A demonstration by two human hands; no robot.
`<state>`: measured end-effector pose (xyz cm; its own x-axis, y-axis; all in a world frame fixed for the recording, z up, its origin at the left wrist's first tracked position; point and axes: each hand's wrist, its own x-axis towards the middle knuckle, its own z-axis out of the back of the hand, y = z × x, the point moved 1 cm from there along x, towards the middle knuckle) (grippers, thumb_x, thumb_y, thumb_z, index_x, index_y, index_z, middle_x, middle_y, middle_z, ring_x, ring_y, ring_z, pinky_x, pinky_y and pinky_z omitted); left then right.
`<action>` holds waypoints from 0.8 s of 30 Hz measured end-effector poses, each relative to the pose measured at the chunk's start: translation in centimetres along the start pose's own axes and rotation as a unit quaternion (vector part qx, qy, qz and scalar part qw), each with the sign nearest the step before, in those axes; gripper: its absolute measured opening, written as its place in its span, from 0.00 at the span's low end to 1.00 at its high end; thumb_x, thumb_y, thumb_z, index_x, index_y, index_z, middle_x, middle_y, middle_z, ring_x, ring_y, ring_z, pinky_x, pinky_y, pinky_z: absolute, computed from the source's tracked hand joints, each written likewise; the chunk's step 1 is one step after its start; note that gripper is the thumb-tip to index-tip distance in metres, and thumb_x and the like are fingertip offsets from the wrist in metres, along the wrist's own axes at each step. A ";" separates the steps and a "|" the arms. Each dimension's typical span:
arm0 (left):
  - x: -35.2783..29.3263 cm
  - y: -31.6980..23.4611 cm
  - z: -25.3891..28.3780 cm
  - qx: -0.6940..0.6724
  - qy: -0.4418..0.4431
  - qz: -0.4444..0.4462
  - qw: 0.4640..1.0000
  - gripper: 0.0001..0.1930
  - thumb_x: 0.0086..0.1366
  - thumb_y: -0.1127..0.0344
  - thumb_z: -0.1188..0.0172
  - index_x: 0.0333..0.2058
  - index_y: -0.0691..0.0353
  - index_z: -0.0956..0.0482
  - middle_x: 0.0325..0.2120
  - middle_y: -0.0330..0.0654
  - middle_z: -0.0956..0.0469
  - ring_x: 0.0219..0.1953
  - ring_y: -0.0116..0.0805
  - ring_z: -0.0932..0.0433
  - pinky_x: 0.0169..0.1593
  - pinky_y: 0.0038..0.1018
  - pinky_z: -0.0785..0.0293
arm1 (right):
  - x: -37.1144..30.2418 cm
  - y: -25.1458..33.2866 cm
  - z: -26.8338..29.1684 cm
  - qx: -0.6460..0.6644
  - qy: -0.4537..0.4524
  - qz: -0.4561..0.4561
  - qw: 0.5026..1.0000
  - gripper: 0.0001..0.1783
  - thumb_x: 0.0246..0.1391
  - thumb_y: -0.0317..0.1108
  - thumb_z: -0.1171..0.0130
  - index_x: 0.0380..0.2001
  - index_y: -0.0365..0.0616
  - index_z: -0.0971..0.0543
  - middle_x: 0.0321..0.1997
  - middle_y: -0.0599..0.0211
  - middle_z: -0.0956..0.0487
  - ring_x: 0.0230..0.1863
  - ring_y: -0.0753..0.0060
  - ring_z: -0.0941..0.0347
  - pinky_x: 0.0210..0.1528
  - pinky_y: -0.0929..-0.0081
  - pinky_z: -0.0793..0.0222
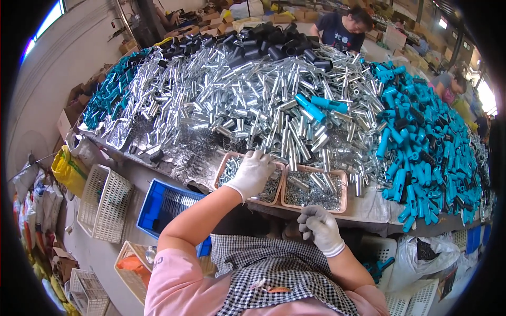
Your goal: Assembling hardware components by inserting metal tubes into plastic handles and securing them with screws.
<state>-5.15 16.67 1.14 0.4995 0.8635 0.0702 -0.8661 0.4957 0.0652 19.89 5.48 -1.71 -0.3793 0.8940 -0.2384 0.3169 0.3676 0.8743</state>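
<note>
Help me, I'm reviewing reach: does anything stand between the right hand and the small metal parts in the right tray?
Only the right tray's near rim lies between the right hand and the small metal parts; nothing else visible does. Whether the fingers clear its height is unclear.

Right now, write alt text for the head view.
Gloved left hand over a pinkish tray of small metal parts; gloved right hand in front of a second tray. Silver tubes pile high beyond, between heaps of teal pieces, with black tubes behind.
</note>
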 end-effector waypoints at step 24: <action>7.7 1.6 0.5 -0.236 -0.164 0.325 0.901 0.28 0.51 0.57 0.29 0.45 0.68 0.28 0.34 0.57 0.18 0.39 0.56 0.18 0.45 0.44 0.23 | -0.4 -0.4 -1.1 0.119 -0.008 -0.038 0.992 0.22 0.63 0.34 0.45 0.58 0.39 0.32 0.40 0.57 0.22 0.34 0.68 0.23 0.28 0.75 0.27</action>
<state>-2.72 24.06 2.26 -0.2046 0.9498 0.2368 -0.8523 -0.0539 -0.5203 18.98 4.73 -1.53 -0.3964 0.8648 -0.3080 0.4851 0.4822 0.7295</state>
